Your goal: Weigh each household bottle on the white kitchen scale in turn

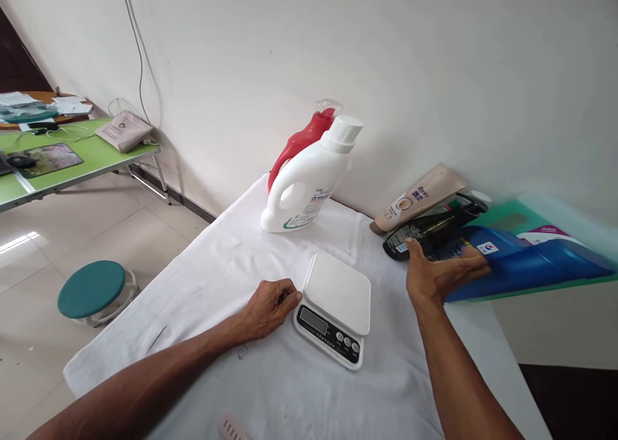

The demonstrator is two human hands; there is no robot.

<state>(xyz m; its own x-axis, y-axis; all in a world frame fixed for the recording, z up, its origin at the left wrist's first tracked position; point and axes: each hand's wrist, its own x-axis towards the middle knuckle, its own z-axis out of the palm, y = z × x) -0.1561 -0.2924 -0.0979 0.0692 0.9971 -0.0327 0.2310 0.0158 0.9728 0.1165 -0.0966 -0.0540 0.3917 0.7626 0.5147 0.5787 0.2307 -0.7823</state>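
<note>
A white digital kitchen scale (338, 292) lies on the white-covered table, its weighing plate bare. My left hand (270, 308) rests at the scale's left edge, fingers curled and thumb tip touching or nearly touching it; nothing shows in the fingers. To the right, my right hand (437, 269) is spread at the near end of a large blue bottle (531, 256), thumb raised and fingers stretched along it. Whether it bears on the bottle I cannot tell. The blue bottle lies on its side in a green bin (512, 211). A dark pump bottle (429, 227) is just behind this hand.
A white detergent bottle (309, 182) and a red bottle (302, 137) stand near the wall. A beige tube (418, 198) leans beside the dark bottle. Left of the table are a teal stool (91, 288) and a green folding table (87, 137) with a pink pouch (124, 131).
</note>
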